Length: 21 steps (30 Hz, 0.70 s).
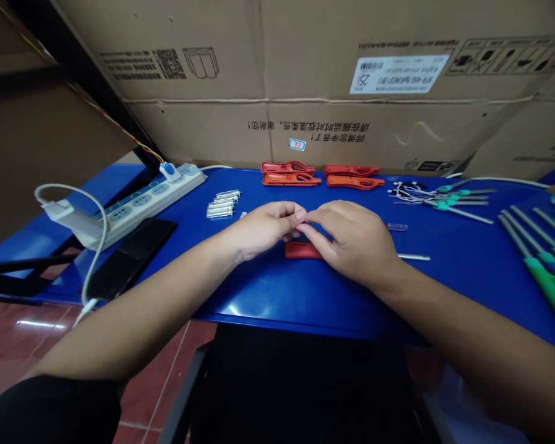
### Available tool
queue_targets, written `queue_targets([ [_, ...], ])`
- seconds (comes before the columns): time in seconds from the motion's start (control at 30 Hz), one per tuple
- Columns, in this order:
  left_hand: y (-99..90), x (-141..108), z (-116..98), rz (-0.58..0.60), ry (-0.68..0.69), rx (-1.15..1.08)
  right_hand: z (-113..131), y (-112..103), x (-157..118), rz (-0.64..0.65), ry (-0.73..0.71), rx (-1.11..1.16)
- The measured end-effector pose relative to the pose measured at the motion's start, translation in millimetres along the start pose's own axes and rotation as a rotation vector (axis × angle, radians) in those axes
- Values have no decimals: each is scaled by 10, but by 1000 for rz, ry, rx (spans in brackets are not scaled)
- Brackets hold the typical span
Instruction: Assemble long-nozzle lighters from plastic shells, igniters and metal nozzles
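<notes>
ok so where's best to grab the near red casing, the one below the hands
Probably the exposed left end of the near red casing, pinched across its long edges, coming from the near side: it lies lengthwise left to right, table shows in front of that end, and the right grip hides its middle.

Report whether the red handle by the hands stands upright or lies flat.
Lying flat: the red handle stretches along the blue table, partly hidden behind the right hand.
</notes>
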State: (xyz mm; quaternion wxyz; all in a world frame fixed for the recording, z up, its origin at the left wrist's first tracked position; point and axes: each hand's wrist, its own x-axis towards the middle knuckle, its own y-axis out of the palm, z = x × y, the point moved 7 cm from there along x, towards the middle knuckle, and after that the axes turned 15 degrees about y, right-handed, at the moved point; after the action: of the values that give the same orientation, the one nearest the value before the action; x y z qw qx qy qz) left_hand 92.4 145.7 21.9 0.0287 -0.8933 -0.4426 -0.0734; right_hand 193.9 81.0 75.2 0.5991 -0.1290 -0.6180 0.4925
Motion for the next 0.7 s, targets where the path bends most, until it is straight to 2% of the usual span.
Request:
queue_targets([
  [0.1,-23,-31,6,-67,-12,-97,-61,-20,-19,-42,29,-49],
  [0.3,-52,-23,-111,-147,91,-1,-81,-63,-28,-53,20,-149],
  [0.4,-76,-53,-215,-159,169,148,-31,-102,-21,-41,-22,-120],
  [0.5,-69,-122,-306,-39,262,495,-132,-176,15,-34,50,18],
  [0.57,-58,-190,-307,68,303,798,-314,-165,43,48,178,151],
  [0.6,-58,-227,-282,111,303,915,-424,-122,47,130,258,227],
  [0.7,-11,-355,-156,264,257,1056,-688,65,-12,438,476,431],
])
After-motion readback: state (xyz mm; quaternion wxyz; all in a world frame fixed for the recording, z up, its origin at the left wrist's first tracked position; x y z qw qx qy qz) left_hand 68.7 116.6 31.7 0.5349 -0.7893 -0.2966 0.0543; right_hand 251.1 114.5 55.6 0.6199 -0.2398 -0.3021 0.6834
